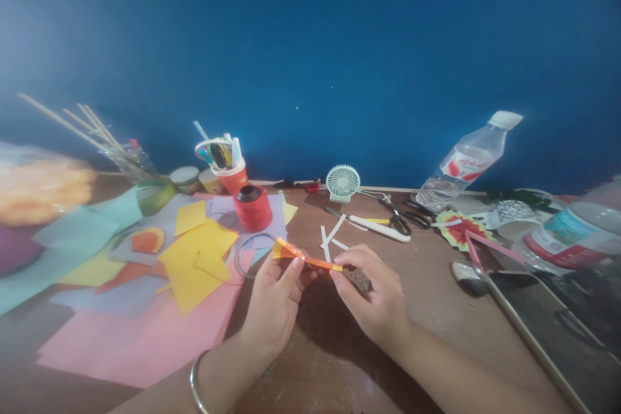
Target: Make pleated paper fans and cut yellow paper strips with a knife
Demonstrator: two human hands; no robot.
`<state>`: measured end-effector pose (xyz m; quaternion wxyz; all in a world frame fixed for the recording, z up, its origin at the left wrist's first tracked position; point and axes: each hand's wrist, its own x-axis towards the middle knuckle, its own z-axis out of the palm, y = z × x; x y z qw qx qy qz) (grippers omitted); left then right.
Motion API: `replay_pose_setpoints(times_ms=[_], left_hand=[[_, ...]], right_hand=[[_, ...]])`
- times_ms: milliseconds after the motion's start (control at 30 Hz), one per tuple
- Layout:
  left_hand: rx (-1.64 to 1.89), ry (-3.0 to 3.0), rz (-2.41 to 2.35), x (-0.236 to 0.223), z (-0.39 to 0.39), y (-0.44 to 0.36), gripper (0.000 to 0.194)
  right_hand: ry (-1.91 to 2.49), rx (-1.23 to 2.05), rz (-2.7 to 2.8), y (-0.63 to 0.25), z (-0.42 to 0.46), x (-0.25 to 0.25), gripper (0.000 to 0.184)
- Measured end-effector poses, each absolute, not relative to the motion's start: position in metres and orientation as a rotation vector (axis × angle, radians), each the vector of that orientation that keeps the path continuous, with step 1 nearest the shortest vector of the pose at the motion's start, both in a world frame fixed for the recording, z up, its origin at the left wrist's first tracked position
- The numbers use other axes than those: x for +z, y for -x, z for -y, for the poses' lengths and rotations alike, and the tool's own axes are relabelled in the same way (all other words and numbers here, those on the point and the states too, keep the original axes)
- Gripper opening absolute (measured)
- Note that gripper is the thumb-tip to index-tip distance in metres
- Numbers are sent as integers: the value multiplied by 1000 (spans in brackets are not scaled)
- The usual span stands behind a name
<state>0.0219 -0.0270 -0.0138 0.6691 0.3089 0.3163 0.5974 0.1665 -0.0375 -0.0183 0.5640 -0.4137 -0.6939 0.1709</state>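
Observation:
Between my two hands is a small folded strip of orange and yellow paper point(315, 262), pinched in the middle and flared at its left end. My left hand point(276, 301) grips it near the middle, thumb on top. At the narrow right end, the thumb and fingertips of my right hand point(371, 294) pinch the paper. A grey patterned piece point(358, 279) shows partly behind my right fingers; I cannot make out what it is. Just beyond my hands lie thin white paper strips point(326, 242) and a white-handled cutter point(381, 228).
Coloured paper sheets point(145, 343) spread over the left of the table. A red thread spool point(253, 208), a cup of pens point(233, 176) and a small fan point(343, 182) stand behind. To the right are scissors point(400, 224), a tilted bottle point(468, 158) and a phone point(548, 330).

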Motion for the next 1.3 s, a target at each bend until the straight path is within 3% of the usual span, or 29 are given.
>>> replay_pose_setpoints(times_ms=[867, 1300], left_hand=[[1300, -657, -725, -12, 28, -22, 3], [1313, -624, -658, -15, 27, -20, 6]], right_hand=[[879, 224, 1710, -171, 34, -21, 21], [954, 286, 1561, -167, 34, -22, 20]])
